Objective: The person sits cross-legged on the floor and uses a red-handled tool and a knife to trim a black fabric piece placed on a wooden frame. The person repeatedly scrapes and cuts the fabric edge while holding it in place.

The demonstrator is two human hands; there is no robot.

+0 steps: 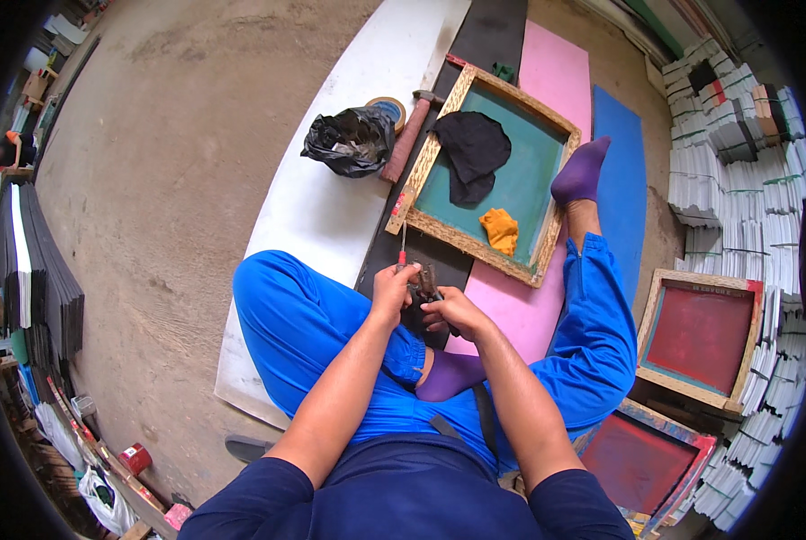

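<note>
My left hand (391, 292) is closed round a thin screwdriver-like tool (403, 257) with a red part at the grip. Its metal shaft points away from me, toward the near left corner of a wooden screen-printing frame (470, 245) with green mesh. My right hand (458, 312) is closed on dark, rusty pliers (427, 281), their jaws right beside my left fingers. Fingers hide part of both tools. On the mesh lie a black cloth (473, 153) and a crumpled orange-yellow cloth (500, 230).
Left of the frame are a hammer (409, 139), a tape roll (387, 108) and a black plastic bag (349, 144). White (308, 216), pink (556, 67) and blue (623, 180) sheets lie beneath. Two red-meshed frames (700, 333) lean at right near stacked white bundles (740, 193).
</note>
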